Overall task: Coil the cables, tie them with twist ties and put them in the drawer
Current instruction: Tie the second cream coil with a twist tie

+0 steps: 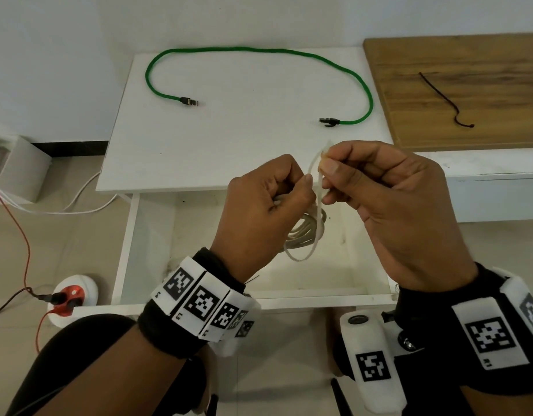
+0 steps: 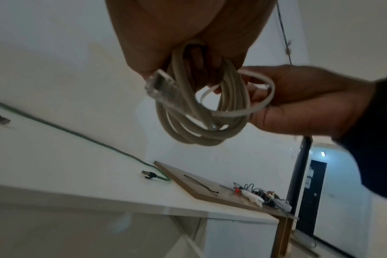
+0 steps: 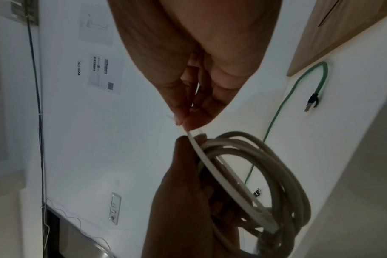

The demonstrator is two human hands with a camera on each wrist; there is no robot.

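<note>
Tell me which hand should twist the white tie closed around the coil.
Right. The right hand already pinches the white tie ends, while the left hand grips the beige coil.

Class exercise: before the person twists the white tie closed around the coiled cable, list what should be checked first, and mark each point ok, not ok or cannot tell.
1. Beige cable coiled and held by the left hand: ok.
2. White tie looped around the coil: ok.
3. Tie's ends pinched by the right hand: ok.
4. Tie drawn snug: not ok, the loop is slack.
5. Drawer open below: ok.
6. Green cable coiled: not ok, it lies loose on the tabletop.
</note>
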